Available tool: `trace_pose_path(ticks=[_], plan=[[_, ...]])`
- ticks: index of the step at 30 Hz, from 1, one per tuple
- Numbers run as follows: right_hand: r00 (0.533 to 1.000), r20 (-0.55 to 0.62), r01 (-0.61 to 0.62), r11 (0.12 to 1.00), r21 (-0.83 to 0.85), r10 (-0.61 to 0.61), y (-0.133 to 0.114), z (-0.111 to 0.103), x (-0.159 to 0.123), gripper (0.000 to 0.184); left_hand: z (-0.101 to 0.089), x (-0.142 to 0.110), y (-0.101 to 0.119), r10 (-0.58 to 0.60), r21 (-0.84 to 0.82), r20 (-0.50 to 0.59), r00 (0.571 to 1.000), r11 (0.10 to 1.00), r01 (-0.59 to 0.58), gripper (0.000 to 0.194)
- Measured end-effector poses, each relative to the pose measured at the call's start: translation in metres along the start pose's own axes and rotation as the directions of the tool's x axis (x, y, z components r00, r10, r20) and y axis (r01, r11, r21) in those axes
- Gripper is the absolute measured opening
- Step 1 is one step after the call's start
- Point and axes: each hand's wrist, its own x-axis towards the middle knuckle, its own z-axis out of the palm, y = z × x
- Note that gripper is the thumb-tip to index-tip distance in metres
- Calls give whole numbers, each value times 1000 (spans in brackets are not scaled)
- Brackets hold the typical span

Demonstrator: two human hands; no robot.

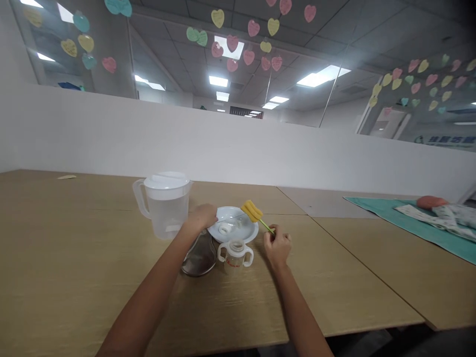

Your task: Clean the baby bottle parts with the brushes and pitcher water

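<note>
My right hand [277, 245] is closed around the green handle of a yellow sponge brush [253, 211], whose sponge head hangs over the right rim of a white plate [250, 230]. Small white ring-like parts lie on that plate. My left hand [203, 217] rests with curled fingers at the plate's left edge, between the plate and a clear plastic pitcher with a white lid [164, 204]; what its fingers hold is hidden. A baby bottle with two white handles [235, 256] stands in front of the plate. A shiny metal bowl [200, 258] sits under my left forearm.
The wooden table [74, 258] runs to a low white partition [238, 148] at the back. On the right, a teal mat [420, 223] carries patterned cloth and an orange object [431, 201]. A small scrap [67, 177] lies far left.
</note>
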Motion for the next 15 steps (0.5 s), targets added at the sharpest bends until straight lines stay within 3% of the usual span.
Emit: trace_pose_path(ticks=[4,9,15], plan=[[999,23,-28,1000,-15,28,-2,0,1,19,24,8,12,153,-12,49,987,988,-153,35],[999,51,-15,999,-30,16,-3,1,2,20,56,16,6,196,-45,73,978,980,-193,46],[999,50,15,999,-30,-13,-1,2,2,21,63,21,10,226,-93,1,974,970,-224,33]])
